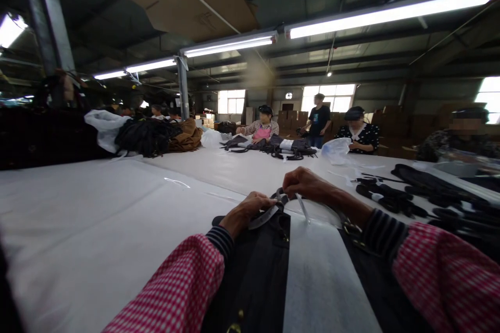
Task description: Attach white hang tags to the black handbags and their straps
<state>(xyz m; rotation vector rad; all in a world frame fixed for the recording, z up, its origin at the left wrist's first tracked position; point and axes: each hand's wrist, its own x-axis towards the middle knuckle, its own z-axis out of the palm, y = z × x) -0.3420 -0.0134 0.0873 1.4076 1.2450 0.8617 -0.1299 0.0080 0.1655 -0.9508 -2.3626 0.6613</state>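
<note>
A black bag [246,265] with small brass-coloured fittings lies in front of me. A broad pale sheet [320,270] runs down its middle. At its far end, my left hand [253,209] is closed in a pinch on the dark handle [278,218], with a translucent white band curving below the fingers. My right hand [303,183] meets it from the right, its fingers pinched together at the top of the handle. A narrow white strip [303,209] hangs just under that hand. What the right fingertips grip is too small to make out.
A large white table [97,223] spreads around the bag. Black straps [386,197] lie to the right; dark and brown bags [152,135] are heaped at the far left. Across the table, several people work beside dark bags [287,145] and clear plastic [336,150].
</note>
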